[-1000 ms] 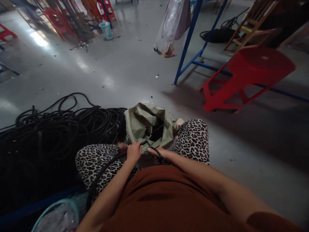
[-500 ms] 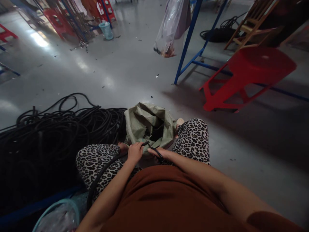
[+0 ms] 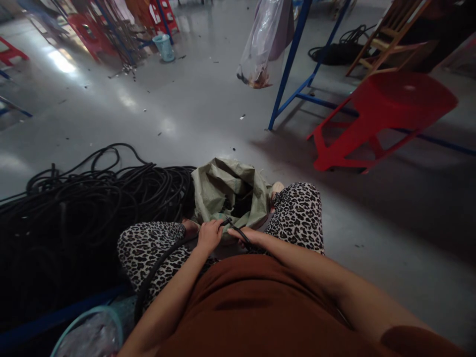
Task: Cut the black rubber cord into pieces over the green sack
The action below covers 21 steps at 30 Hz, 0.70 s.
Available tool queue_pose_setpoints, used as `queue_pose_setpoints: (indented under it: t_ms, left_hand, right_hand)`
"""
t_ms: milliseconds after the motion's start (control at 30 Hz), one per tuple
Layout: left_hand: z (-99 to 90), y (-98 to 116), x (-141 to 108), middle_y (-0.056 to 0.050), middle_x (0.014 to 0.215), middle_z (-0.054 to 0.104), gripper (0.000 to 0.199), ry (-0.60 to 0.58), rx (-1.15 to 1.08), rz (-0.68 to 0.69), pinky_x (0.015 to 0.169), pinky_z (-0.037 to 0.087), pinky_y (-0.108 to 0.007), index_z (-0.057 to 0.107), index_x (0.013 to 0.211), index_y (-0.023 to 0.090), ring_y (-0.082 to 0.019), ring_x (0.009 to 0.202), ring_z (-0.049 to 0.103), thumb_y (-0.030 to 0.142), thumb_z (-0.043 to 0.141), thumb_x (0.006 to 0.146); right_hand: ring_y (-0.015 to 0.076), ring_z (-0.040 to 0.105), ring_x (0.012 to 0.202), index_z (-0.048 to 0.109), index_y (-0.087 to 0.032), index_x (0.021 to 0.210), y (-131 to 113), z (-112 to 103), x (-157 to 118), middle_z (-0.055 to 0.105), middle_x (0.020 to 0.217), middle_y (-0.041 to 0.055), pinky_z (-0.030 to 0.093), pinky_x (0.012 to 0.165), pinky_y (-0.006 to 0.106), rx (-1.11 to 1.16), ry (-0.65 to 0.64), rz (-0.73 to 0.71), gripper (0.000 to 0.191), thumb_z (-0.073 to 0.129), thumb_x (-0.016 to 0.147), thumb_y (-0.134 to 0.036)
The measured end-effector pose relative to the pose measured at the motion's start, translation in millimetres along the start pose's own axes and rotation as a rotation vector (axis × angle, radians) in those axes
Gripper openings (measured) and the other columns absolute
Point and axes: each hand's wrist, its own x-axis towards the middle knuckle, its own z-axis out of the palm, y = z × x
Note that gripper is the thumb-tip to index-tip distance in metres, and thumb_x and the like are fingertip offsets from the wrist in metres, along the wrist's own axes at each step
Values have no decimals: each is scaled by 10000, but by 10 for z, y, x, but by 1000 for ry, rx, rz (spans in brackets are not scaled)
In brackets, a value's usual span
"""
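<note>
My left hand (image 3: 210, 235) is closed around a thick black cord (image 3: 158, 265) near its end. The cord runs back over my left thigh and down beside my left forearm. My right hand (image 3: 243, 235) is closed on the black handles of scissors (image 3: 241, 233). Their blades meet the cord end just in front of my left fingers; whether they cut into it cannot be made out. Both hands are over the near rim of an open greenish woven sack (image 3: 211, 186), which stands between my feet with dark contents inside.
A big tangle of black cord (image 3: 111, 188) lies to my left. By my left elbow stands a light-blue basket (image 3: 119, 322) holding plastic. Front right are a red stool (image 3: 401, 104), a blue metal frame (image 3: 288, 69) and a hanging clear plastic bag (image 3: 256, 54).
My left hand and the cord end have shifted very slightly to the right, toward the scissors. Otherwise the scene looks the same.
</note>
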Motion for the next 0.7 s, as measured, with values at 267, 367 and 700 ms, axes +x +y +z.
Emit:
queue_pose_setpoints:
  t_ms: [267,367,700]
  left_hand:
    - [5,0,-2,-34,947,644,296,0,-5,6,798,394,-287,565,1087,240,-171,890,570,303,396,853]
    - [14,6,6,-37,945,644,295,-5,-13,-4,795,395,-286,570,1082,235,-171,896,569,302,399,851]
    - [-27,54,29,-48,993,635,305,15,-67,-79,814,392,-296,564,1107,241,-172,907,566,296,420,843]
  right_hand:
    - [119,497,426,562,-91,773,57,23,96,508,520,36,393,402,201,-21,-16,5,579,390,785,-644]
    - [123,494,407,555,-92,722,100,46,152,507,507,42,395,390,211,-13,-1,-5,577,384,790,-639]
    - [124,486,426,573,-83,701,45,-2,89,518,524,54,368,396,212,-72,50,-9,662,359,749,-708]
